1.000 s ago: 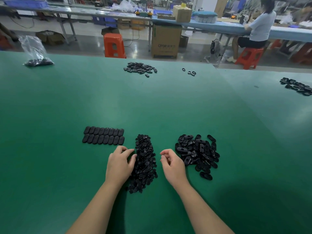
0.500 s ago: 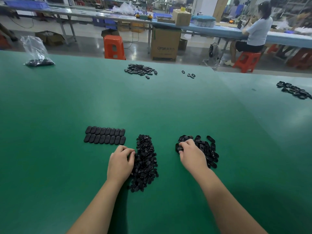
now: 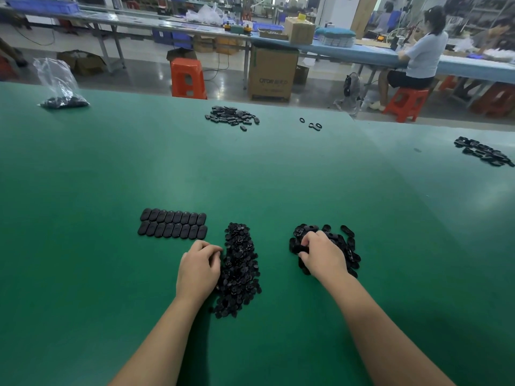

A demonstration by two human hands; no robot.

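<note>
Where parts (image 3: pixel 239 268) lie, green table (image 3: pixel 250 176), orange stool (image 3: pixel 188 78).

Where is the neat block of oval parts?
Head view: the block lies on the green table, left of the middle pile, just beyond the left hand.

Factory assembly floor: long green worktable (image 3: pixel 250 168), piles of black plastic parts (image 3: pixel 231 118), cardboard cartons (image 3: pixel 271 75), orange stools (image 3: pixel 188 78), seated worker (image 3: pixel 420 57) upper right.
</note>
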